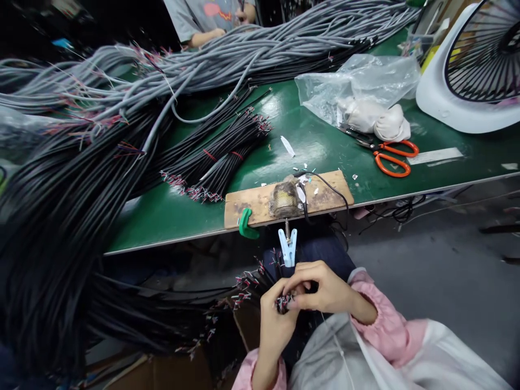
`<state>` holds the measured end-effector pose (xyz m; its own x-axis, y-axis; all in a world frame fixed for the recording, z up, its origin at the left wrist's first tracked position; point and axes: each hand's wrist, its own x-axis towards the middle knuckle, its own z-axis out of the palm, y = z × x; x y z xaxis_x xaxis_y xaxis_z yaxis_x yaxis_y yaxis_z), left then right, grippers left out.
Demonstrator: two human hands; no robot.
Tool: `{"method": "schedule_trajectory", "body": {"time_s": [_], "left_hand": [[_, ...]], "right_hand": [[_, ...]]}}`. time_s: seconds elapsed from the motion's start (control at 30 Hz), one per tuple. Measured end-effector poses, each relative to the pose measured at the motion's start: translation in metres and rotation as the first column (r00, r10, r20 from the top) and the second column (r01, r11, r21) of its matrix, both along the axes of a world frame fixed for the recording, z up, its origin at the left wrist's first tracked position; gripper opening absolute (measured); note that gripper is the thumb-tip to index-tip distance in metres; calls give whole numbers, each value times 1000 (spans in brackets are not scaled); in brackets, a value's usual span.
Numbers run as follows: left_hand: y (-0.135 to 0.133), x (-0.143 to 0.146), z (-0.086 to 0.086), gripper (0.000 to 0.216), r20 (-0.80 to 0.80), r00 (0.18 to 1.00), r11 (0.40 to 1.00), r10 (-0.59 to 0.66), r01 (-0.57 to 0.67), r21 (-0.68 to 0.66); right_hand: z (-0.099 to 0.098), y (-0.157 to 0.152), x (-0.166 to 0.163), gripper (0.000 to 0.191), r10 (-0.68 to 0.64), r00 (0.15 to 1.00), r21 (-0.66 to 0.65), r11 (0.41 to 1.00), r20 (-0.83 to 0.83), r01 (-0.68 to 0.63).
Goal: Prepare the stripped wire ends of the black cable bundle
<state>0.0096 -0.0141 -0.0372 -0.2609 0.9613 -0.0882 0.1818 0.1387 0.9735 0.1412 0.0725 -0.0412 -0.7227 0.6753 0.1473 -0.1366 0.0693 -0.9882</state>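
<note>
One left hand (278,319) clenches one wire bundle (283,304), its ends showing above the curled fingers; one right hand (325,287) bends over them — whether gripping, I cannot tell. Twelve o'clock: one blue clip (288,257). One o'clock: one pair of scissors (381,147), then two white wads (392,124) against one clear bag (357,78).

Cable workshop: green workbench (317,146), heaped black cables (57,227).

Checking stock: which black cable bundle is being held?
The small bundle within the left hand, coloured wire ends showing; the other black bundles lie outside its grasp.
</note>
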Motion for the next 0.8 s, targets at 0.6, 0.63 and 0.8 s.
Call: {"method": "schedule_trajectory", "body": {"time_s": [0.6, 0.63, 0.8], "left_hand": [[-25, -5, -19, 10, 147, 982, 971, 116, -143, 189], [-25, -3, -17, 11, 157, 979, 969, 127, -157, 193], [-20, 0, -3, 28, -12, 990, 980, 144, -141, 142]], "right_hand": [[-8, -11, 0, 48, -34, 992, -367, 930, -120, -12], [-8, -11, 0, 48, -60, 991, -378, 926, -117, 11], [-3, -14, -3, 42, -273, 962, -163, 951, -32, 264]]}}
